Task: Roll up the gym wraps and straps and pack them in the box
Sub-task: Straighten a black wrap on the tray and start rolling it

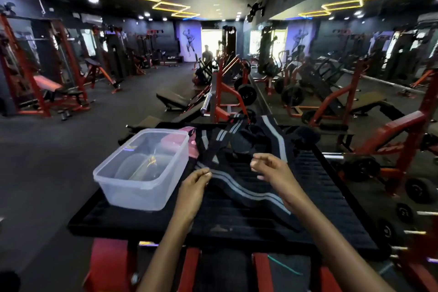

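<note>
Both hands (237,178) over unrolled black wraps (251,189) with grey stripes.

My only view is head-worn, looking forward and down over the bench pad's (327,187) near edge, close above it, gym hall beyond.

2 bare forearms reach in from the bottom edge, with no sleeve showing on either. The left hand (195,184) and the right hand (269,169) are bare too, and pale fingernails show on the fingertips of both.
</note>
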`<state>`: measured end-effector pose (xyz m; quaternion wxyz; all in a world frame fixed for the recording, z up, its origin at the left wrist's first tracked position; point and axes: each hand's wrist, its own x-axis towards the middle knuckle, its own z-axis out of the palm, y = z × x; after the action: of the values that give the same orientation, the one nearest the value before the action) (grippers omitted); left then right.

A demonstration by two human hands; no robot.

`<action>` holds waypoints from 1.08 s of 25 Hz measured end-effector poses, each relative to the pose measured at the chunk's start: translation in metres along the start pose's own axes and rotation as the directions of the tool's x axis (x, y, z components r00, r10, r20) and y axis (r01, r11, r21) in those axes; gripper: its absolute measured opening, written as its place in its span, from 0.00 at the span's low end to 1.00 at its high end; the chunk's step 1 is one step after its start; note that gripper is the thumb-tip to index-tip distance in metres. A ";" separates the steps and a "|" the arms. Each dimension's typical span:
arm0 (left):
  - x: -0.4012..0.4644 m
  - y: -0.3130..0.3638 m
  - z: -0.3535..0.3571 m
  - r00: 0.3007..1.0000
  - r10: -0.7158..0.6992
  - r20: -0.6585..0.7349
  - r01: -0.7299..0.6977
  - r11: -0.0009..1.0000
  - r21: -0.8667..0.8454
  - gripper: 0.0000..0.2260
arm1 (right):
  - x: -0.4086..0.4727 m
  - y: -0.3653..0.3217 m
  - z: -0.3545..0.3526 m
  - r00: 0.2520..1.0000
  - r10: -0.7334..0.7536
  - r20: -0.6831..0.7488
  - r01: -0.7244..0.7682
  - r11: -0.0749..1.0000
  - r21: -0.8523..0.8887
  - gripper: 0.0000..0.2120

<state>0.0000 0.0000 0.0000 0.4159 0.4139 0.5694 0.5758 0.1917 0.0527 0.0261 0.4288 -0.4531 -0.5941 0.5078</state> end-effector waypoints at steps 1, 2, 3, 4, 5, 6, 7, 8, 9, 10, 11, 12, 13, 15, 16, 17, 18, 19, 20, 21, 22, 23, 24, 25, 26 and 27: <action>-0.001 -0.004 -0.003 1.000 0.006 -0.029 -0.005 1.000 0.006 0.06 | 0.000 0.005 0.006 1.000 -0.013 0.002 0.013 0.997 -0.075 0.13; -0.001 -0.006 -0.006 0.998 -0.002 -0.060 0.004 1.000 0.025 0.06 | 0.005 0.010 0.013 0.999 -0.038 -0.006 0.036 0.980 -0.195 0.15; -0.002 -0.011 -0.008 0.997 -0.004 -0.074 0.006 0.999 0.038 0.06 | 0.010 0.018 0.021 0.997 -0.073 0.001 0.070 0.946 -0.316 0.17; -0.001 -0.015 -0.010 0.994 -0.013 -0.110 0.018 0.999 0.046 0.07 | 0.016 0.025 0.031 0.993 -0.110 0.033 0.113 0.888 -0.446 0.19; -0.001 -0.017 -0.011 0.991 -0.017 -0.135 0.026 0.998 0.065 0.08 | 0.025 0.033 0.040 0.988 -0.123 0.089 0.152 0.797 -0.584 0.23; -0.001 -0.020 -0.011 0.987 -0.019 -0.156 0.033 0.996 0.084 0.09 | 0.035 0.041 0.048 0.981 -0.104 0.164 0.190 0.683 -0.705 0.27; -0.001 -0.020 -0.010 0.986 -0.015 -0.165 0.033 0.994 0.108 0.10 | 0.045 0.050 0.053 0.972 -0.047 0.232 0.220 0.546 -0.808 0.32; -0.002 -0.020 -0.008 0.986 -0.006 -0.169 0.028 0.991 0.128 0.11 | 0.053 0.057 0.056 0.964 0.020 0.264 0.232 0.422 -0.876 0.35; -0.003 -0.022 -0.006 0.985 -0.001 -0.170 0.026 0.989 0.144 0.12 | 0.060 0.065 0.057 0.955 0.079 0.286 0.243 0.345 -0.907 0.35; -0.003 -0.024 -0.005 0.985 0.005 -0.171 0.021 0.988 0.153 0.12 | 0.064 0.070 0.057 0.948 0.105 0.299 0.257 0.300 -0.919 0.33; -0.004 -0.024 -0.005 0.985 0.014 -0.171 0.015 0.986 0.167 0.12 | 0.066 0.074 0.055 0.946 0.084 0.315 0.281 0.274 -0.920 0.30; -0.005 -0.025 -0.004 0.984 0.036 -0.175 -0.002 0.982 0.191 0.12 | 0.064 0.075 0.052 0.945 0.040 0.324 0.304 0.260 -0.917 0.28; -0.006 -0.025 -0.004 0.980 0.087 -0.181 -0.044 0.972 0.230 0.12 | 0.060 0.073 0.048 0.943 -0.019 0.333 0.326 0.268 -0.907 0.26; -0.008 -0.025 -0.001 0.950 0.252 -0.185 -0.180 0.924 0.336 0.13 | 0.040 0.063 0.042 0.922 -0.107 0.373 0.387 0.322 -0.864 0.24; -0.008 -0.023 0.002 0.928 0.331 -0.170 -0.247 0.889 0.385 0.13 | 0.027 0.060 0.041 0.903 -0.141 0.406 0.430 0.329 -0.841 0.23; -0.009 -0.022 0.007 0.911 0.383 -0.149 -0.290 0.856 0.428 0.14 | 0.014 0.060 0.040 0.881 -0.170 0.441 0.472 0.303 -0.828 0.23; -0.008 -0.023 0.010 0.901 0.414 -0.129 -0.309 0.822 0.479 0.14 | 0.004 0.061 0.038 0.869 -0.181 0.461 0.495 0.265 -0.828 0.22; -0.004 -0.026 0.013 0.895 0.431 -0.113 -0.305 0.779 0.548 0.15 | 0.001 0.062 0.035 0.874 -0.158 0.460 0.486 0.222 -0.845 0.23; 0.003 -0.031 0.014 0.904 0.416 -0.099 -0.266 0.728 0.632 0.17 | 0.005 0.064 0.029 0.890 -0.110 0.443 0.456 0.185 -0.871 0.27; 0.010 -0.039 0.014 0.929 0.361 -0.083 -0.197 0.672 0.714 0.19 | 0.011 0.066 0.024 0.909 -0.038 0.415 0.415 0.158 -0.896 0.32; 0.016 -0.048 0.013 0.958 0.279 -0.062 -0.126 0.607 0.784 0.21 | 0.020 0.070 0.021 0.917 0.044 0.396 0.386 0.148 -0.911 0.35; 0.021 -0.055 0.012 0.979 0.202 -0.028 -0.088 0.541 0.836 0.23 | 0.028 0.073 0.019 0.913 0.093 0.397 0.383 0.138 -0.913 0.35; 0.026 -0.061 0.012 0.989 0.145 0.015 -0.084 0.482 0.872 0.24 | 0.035 0.076 0.018 0.907 0.098 0.411 0.398 0.123 -0.909 0.31; 0.028 -0.063 0.012 0.991 0.119 0.053 -0.100 0.438 0.894 0.26 | 0.039 0.077 0.018 0.903 0.070 0.423 0.416 0.102 -0.904 0.26; 0.031 -0.064 0.012 0.989 0.122 0.081 -0.124 0.411 0.903 0.27 | 0.042 0.077 0.018 0.906 0.010 0.423 0.420 0.097 -0.902 0.22; 0.033 -0.062 0.012 0.983 0.152 0.101 -0.155 0.401 0.903 0.28 | 0.044 0.075 0.017 0.908 -0.061 0.414 0.419 0.105 -0.902 0.19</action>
<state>0.0013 0.0355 -0.0614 0.0725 0.6238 0.7487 0.2123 0.1736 0.0971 -0.0480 0.0207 -0.4414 -0.8968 -0.0223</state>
